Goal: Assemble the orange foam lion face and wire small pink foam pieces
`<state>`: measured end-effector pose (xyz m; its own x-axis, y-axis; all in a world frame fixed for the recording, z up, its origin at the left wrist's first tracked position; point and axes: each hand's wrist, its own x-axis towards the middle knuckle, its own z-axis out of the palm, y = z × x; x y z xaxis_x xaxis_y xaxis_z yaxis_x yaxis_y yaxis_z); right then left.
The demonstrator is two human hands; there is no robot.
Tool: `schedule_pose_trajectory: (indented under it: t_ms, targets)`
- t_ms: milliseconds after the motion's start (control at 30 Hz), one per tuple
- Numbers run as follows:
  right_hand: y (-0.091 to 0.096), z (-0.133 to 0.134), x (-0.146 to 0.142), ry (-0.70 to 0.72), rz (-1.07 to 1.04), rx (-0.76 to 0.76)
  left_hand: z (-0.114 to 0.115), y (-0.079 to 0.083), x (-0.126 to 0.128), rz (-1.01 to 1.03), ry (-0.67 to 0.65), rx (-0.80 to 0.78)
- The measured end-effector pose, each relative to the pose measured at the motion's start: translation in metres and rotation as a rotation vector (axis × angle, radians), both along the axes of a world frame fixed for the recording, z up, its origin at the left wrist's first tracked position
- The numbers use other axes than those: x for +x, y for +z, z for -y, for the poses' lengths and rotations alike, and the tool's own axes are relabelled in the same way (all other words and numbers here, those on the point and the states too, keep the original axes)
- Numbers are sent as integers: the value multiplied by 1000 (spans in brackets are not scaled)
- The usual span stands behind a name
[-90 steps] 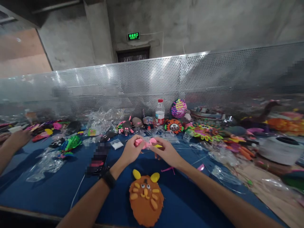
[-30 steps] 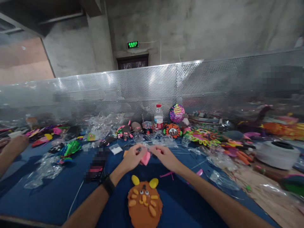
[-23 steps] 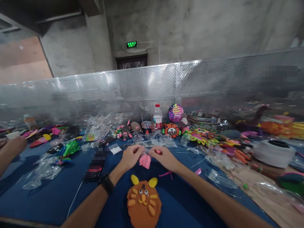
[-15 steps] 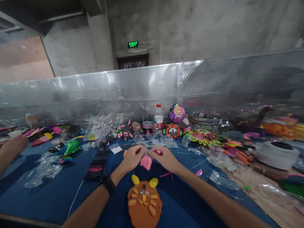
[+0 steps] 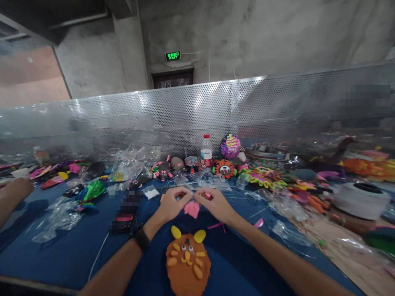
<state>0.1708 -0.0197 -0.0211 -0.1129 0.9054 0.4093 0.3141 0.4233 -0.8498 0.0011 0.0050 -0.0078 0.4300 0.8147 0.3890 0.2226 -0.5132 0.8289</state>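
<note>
My left hand (image 5: 173, 204) and my right hand (image 5: 215, 204) meet above the blue table, thumbs and fingertips pinched together. A soft lump of pink modelling clay (image 5: 191, 209) hangs below their fingertips, gripped between both hands. Another bit of pink shows inside the curled right fingers. Nearest to me lies an orange-brown clay animal face (image 5: 187, 267) with yellow ears, googly eyes and orange strips. Beside my right wrist rests a thin pink plastic modelling tool (image 5: 218, 226). How the fingertips press the clay is partly hidden.
A dark phone (image 5: 125, 218) with a white cable lies left. Finished clay figures, crumpled plastic bags (image 5: 63, 220) and a red-capped bottle (image 5: 206, 151) line the back, before a perforated metal screen (image 5: 188, 111). A white roll (image 5: 359, 201) stands right. Another person's hand (image 5: 17, 191) is at far left.
Both hands stay close together over the same spot. The pink clay has shifted slightly up and to the right, and the fingertips have moved closer to each other.
</note>
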Motion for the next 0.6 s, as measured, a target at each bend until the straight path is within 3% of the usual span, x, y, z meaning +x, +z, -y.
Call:
schedule_pose_trajectory:
  t_ms: [600]
  targets:
    - [0,3,-4,-67,-9,42,3,3,4,2,15,38]
